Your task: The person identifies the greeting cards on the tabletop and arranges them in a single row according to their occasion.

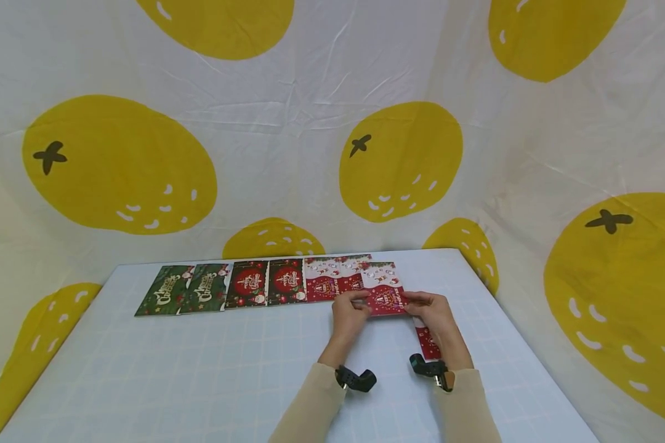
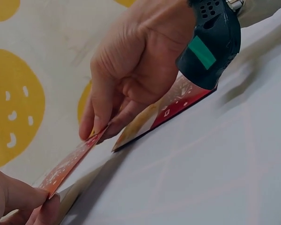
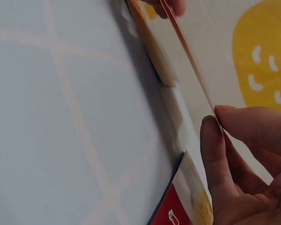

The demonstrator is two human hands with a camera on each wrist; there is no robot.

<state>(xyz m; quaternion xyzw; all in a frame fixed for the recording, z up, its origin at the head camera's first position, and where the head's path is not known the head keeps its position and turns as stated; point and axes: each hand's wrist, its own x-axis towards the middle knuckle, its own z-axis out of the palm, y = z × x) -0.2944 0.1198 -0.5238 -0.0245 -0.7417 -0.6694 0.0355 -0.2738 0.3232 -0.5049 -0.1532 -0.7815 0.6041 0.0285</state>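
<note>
Between both hands is a red-and-white Christmas card (image 1: 384, 288), raised off the table with its printed face toward the head camera. My left hand (image 1: 348, 319) pinches its left edge between thumb and fingers. At the right edge, my right hand (image 1: 436, 320) grips it the same way. Seen edge-on in the right wrist view, the held card (image 3: 193, 61) is thin and flat. Another red-and-white card (image 1: 428, 344) lies beneath the right hand and wrist, partly hidden by them. Left of the held card, two similar red-and-white cards (image 1: 322, 280) lie overlapping on the table.
Farther left in the same row lie two dark cards with red circles (image 1: 248, 284) and two green Christmas cards (image 1: 169, 290), edges overlapping. The light blue checked tabletop (image 1: 199, 375) ends at a white cloth (image 1: 288, 154) printed with yellow fruit, behind and at the sides.
</note>
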